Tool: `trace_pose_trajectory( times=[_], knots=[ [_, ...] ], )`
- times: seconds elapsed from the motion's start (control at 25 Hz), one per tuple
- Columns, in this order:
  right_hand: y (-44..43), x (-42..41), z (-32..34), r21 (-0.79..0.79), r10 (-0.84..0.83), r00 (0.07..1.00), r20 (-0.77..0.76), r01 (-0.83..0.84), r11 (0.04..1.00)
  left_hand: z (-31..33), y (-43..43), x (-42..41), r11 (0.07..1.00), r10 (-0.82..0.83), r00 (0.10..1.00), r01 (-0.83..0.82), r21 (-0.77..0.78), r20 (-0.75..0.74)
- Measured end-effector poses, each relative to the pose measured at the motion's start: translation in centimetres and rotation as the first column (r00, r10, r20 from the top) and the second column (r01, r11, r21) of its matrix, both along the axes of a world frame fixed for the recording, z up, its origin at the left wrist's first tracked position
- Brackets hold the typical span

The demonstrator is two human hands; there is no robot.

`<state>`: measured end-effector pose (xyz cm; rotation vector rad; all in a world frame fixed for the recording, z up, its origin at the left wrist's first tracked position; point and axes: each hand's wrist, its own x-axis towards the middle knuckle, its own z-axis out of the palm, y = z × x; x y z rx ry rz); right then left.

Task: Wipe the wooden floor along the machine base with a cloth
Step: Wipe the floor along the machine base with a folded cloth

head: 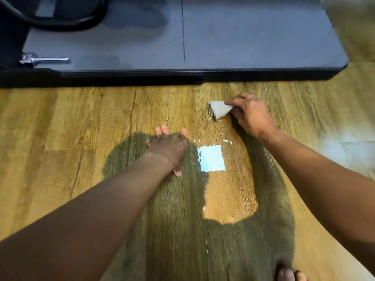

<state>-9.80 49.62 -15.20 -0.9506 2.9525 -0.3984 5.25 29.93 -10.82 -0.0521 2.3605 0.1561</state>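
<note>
Fingers (233, 103) of right hand (251, 114) curled tight, pinching one end of the cloth (219, 109). Cloth small, pale, bunched to a wedge, frayed threads at its free left end. Pressed flat to the wooden floor (60, 128), near the front edge of the machine base (243, 37) but not touching it; a strip of bare board between.

Left hand (169, 147) lower and to the left, palm down on the floor. Fingers (164, 130) straight and spread, tips pointing toward the base, thumb out to the near side. Holding nothing. Well apart from the cloth.

Between the two forearms, a bright square glare patch (212, 158) on the boards, with small wet-looking glints just above it. Dark shadow (172, 199) of head and arms spread over the planks beneath.

Base itself: flat grey slab, dark rim, thin line down the middle of its top. Metal lever (44, 59) lying on its left end. Black hose (67, 21) looping at far left corner, partly cut off by frame.

Bare toes (286, 274) at bottom edge, right of centre. Edges of view blurred.
</note>
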Motion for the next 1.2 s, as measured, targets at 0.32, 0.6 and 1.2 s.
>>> trace_pose_trajectory(
  times=[0.32, 0.6, 1.2],
  knots=[
    [3.0, 8.0, -0.4, -0.031, 0.261, 0.964, 0.049, -0.26, 0.965, 0.6, 0.2, 0.1, 1.0, 0.017, 0.999, -0.017, -0.009, 0.038],
    [2.3, 10.0, -1.2, -0.067, -0.016, 0.999, 0.04, 0.018, 0.998, 1.0, 0.3, 0.4, 0.999, 0.041, 0.999, -0.04, -0.018, 0.032],
    [7.8, 17.4, -1.1, -0.048, 0.425, 0.903, 0.067, -0.423, 0.905, 1.5, 3.0, -0.9, 0.994, 0.061, 0.998, -0.061, -0.088, 0.002]
  ],
)
